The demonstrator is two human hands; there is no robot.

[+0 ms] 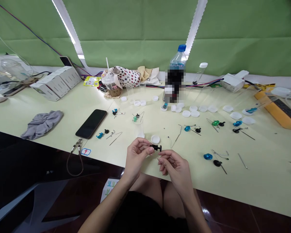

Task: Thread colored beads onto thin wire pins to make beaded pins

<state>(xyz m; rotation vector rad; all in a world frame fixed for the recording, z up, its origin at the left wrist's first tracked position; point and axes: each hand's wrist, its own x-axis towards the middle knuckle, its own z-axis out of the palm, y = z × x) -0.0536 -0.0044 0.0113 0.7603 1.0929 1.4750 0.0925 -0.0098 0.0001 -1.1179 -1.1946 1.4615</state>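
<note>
Here | black plastic spool-shaped part | left hand pinching | right hand beside

There are two hands, the left hand and the right hand, with one black plastic piece; the tabletop carries one smartphone, one blue-capped water bottle, one gray cloth and one orange power strip.

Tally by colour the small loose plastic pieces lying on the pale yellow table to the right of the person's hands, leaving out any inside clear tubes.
Glossy blue plastic pieces: 3
Glossy green plastic piece: 1
Matte black plastic pieces: 4
Total: 8
</note>
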